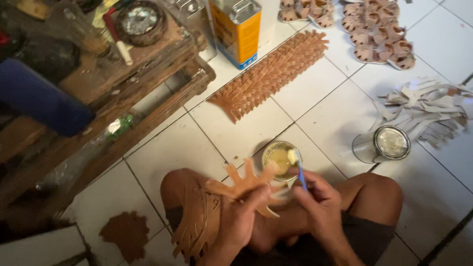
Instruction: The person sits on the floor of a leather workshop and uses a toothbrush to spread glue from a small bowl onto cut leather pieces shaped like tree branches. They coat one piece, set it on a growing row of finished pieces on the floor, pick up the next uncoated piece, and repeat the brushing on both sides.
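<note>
My left hand (237, 216) holds a tan leather cut-out piece (245, 181) with several prongs fanned upward. More such pieces (197, 224) rest stacked on my left knee. My right hand (318, 204) grips a blue-handled brush (298, 170), whose pale bristle tip dips into a small open tin of yellowish glue (279, 159) on the white tiled floor just in front of my knees.
A long overlapping row of tan leather pieces (271, 74) lies ahead on the tiles. A tipped metal can (383, 144) sits to the right beside pale cut-outs (428, 108). A yellow-blue canister (237, 28), sandal uppers (377, 34) and a wooden bench (108, 83) stand beyond.
</note>
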Action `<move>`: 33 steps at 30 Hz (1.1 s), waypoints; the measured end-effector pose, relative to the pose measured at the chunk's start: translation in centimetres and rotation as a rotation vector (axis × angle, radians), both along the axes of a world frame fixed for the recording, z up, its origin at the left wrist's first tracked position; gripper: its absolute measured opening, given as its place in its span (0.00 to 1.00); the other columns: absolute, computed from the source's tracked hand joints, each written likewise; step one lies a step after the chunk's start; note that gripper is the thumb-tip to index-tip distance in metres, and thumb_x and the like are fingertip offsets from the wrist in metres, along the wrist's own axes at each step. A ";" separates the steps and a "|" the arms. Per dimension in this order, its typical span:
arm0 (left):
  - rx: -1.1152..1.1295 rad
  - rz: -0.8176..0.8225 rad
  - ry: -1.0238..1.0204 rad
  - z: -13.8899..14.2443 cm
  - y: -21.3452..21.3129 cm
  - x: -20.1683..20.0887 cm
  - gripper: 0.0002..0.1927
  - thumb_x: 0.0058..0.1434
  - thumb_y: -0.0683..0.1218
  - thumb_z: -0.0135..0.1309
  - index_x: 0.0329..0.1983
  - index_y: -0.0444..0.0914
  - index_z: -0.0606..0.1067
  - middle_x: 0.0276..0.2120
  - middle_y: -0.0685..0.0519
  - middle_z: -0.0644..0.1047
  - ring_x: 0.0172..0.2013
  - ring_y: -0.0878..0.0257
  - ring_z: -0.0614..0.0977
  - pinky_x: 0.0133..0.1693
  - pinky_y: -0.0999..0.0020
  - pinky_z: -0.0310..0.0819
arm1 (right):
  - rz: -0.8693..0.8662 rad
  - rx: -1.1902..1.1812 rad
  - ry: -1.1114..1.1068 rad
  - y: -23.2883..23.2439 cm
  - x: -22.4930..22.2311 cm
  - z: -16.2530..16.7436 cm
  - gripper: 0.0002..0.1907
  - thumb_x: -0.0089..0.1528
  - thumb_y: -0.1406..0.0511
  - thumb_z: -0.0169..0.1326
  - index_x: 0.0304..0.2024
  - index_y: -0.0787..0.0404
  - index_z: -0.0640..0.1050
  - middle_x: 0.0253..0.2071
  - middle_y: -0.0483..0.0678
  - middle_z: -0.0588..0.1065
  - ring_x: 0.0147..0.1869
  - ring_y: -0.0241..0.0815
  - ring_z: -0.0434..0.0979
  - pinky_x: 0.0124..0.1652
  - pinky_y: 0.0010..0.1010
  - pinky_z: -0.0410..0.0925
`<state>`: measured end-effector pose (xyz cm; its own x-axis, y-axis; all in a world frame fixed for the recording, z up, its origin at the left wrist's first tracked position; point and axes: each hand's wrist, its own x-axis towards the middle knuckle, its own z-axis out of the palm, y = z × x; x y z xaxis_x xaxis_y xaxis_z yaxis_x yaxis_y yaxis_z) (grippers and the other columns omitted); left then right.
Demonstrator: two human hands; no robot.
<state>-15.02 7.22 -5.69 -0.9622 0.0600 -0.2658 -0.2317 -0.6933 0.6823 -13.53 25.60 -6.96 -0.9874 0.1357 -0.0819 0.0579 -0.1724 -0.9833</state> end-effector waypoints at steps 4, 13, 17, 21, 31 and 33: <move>0.021 0.160 0.072 0.8 -0.7 -0.8 0.18 0.67 0.35 0.52 0.60 0.24 0.71 0.51 0.40 0.79 0.52 0.54 0.81 0.57 0.58 0.75 | 0.055 0.314 0.078 0.7 0.7 2.5 0.17 0.64 0.73 0.51 0.54 0.67 0.79 0.34 0.42 0.73 0.34 0.30 0.68 0.32 0.19 0.62; -0.070 0.156 0.203 1.8 0.4 -0.5 0.17 0.67 0.33 0.51 0.58 0.22 0.72 0.51 0.37 0.80 0.51 0.52 0.83 0.55 0.57 0.79 | -0.035 0.519 0.181 1.0 1.4 2.0 0.15 0.64 0.73 0.54 0.54 0.68 0.81 0.28 0.43 0.68 0.31 0.32 0.65 0.31 0.23 0.60; -0.059 0.133 0.137 1.6 0.5 -0.1 0.18 0.64 0.34 0.53 0.58 0.25 0.73 0.52 0.40 0.80 0.50 0.54 0.83 0.54 0.59 0.79 | 0.005 0.633 0.250 1.9 1.8 2.3 0.14 0.65 0.71 0.55 0.52 0.66 0.81 0.31 0.43 0.74 0.33 0.31 0.69 0.33 0.24 0.63; 0.070 0.124 0.074 1.8 0.6 0.3 0.19 0.65 0.37 0.54 0.58 0.27 0.72 0.50 0.42 0.79 0.49 0.56 0.83 0.53 0.58 0.79 | -0.028 0.555 0.100 2.5 0.2 0.2 0.13 0.67 0.70 0.53 0.53 0.68 0.80 0.36 0.45 0.78 0.39 0.32 0.74 0.39 0.27 0.68; -0.229 0.045 0.105 1.5 1.1 0.7 0.19 0.62 0.35 0.56 0.57 0.29 0.75 0.48 0.43 0.81 0.46 0.59 0.82 0.49 0.62 0.77 | -0.114 -0.029 -0.083 0.2 2.0 -3.0 0.11 0.65 0.70 0.55 0.48 0.70 0.80 0.33 0.42 0.75 0.31 0.28 0.66 0.31 0.19 0.60; -0.134 0.144 0.082 1.2 0.8 0.2 0.16 0.63 0.34 0.55 0.55 0.28 0.75 0.47 0.43 0.81 0.47 0.58 0.82 0.52 0.62 0.77 | -0.120 -0.069 -0.068 0.7 1.8 -1.8 0.18 0.65 0.69 0.49 0.57 0.64 0.79 0.33 0.40 0.73 0.29 0.27 0.64 0.29 0.18 0.59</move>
